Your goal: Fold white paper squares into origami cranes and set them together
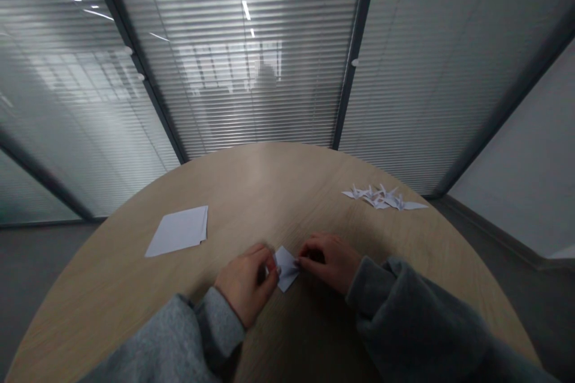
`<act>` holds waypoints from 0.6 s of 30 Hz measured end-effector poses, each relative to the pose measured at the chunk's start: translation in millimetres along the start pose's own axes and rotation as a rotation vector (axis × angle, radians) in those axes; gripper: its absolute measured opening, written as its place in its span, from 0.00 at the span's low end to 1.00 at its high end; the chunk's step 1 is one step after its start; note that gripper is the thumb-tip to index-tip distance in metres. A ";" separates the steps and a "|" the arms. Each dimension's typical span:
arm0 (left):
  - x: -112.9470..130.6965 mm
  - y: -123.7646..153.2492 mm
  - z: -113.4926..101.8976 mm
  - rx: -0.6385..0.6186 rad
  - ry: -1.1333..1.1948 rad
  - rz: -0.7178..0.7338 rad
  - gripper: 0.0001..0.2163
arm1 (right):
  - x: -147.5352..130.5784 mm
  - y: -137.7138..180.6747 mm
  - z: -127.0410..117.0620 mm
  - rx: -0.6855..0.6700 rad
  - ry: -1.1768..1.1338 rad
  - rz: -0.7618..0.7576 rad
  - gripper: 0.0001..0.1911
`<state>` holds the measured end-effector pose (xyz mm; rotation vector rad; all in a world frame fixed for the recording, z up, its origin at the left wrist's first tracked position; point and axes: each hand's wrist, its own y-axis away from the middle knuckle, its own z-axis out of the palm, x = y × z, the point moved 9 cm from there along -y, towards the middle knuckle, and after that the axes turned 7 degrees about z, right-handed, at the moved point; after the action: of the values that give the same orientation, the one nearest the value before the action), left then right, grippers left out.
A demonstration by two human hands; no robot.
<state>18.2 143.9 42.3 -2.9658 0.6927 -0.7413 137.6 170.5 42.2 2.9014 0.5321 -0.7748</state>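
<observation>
a small folded white paper (286,269) is held at its two sides by two hands.

the paper is shown roughly diamond-shaped, with one corner pointed away from the person and one toward; its left edge is covered by the fingertips of the left hand (248,281), and its right corner is pinched by the right hand (331,262). its surface is crossed by soft shading, but the exact folds are too small to be told. it is placed low over the wooden table (269,191), between a loose stack of white sheets (178,231), laid flat farther off to the left, and a cluster of folded paper cranes (381,197), heaped farther off to the right with pointed tips spread.
</observation>
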 end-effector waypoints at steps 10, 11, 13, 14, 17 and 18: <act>3.2 3.8 -0.7 -0.015 0.005 0.023 0.06 | -3.4 -3.9 8.9 -0.034 -0.089 -0.028 0.05; 3.6 3.8 -0.7 -0.016 0.003 0.024 0.06 | -4.1 -3.7 8.6 -0.030 -0.092 -0.039 0.04; 3.3 3.8 -0.6 -0.015 0.003 0.024 0.05 | -6.3 -2.8 7.4 -0.019 -0.093 -0.067 0.04; 2.9 3.7 -0.4 -0.015 0.003 0.025 0.05 | -7.5 -2.3 6.8 -0.013 -0.091 -0.080 0.03; 2.5 3.7 0.1 -0.012 0.002 0.046 0.05 | -10.3 -0.9 6.9 -0.012 -0.084 -0.110 0.03; 2.5 3.9 0.1 -0.007 0.006 0.053 0.06 | -10.9 -0.6 7.4 -0.016 -0.084 -0.116 0.02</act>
<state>18.6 139.4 42.8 -2.9403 0.7727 -0.7462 125.2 166.4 41.2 2.8290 0.6990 -0.8977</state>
